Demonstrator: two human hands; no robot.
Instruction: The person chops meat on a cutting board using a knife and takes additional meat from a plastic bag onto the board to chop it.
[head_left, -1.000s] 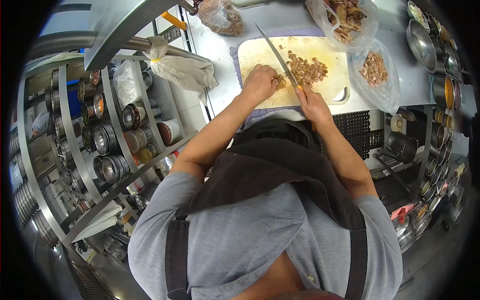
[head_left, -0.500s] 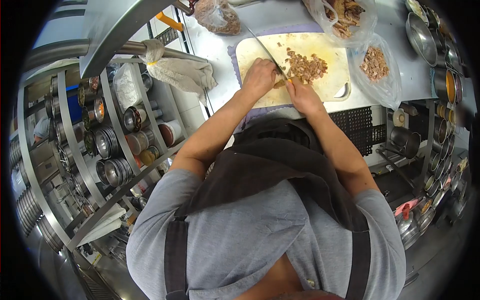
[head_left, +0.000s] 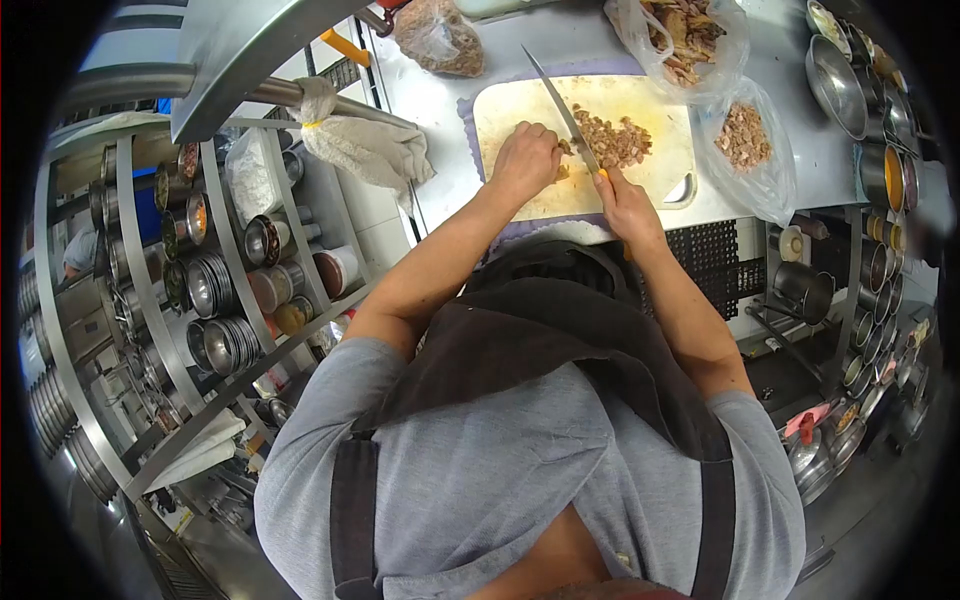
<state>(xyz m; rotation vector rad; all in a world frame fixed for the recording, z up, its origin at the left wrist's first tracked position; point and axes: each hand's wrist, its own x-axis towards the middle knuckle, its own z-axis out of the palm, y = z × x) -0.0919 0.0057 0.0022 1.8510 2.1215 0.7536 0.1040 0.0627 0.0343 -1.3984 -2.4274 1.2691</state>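
Note:
My right hand is closed around the orange handle of a long knife. The blade slants up and left across the white cutting board, beside a pile of chopped brown meat. Left of the blade, my left hand rests on the board with curled fingers. Its fingertips press on a small piece of meat, mostly hidden by the fingers. The board lies on a purple cloth.
Right of the board lies a plastic bag of diced meat; behind it is a bag of larger brown pieces. Another filled bag sits at back left. A towel hangs from a rail, and metal bowls line the right edge.
My right hand has moved slightly right and down with the knife, and the blade has come away from my left fingers. My left hand has shifted slightly right.

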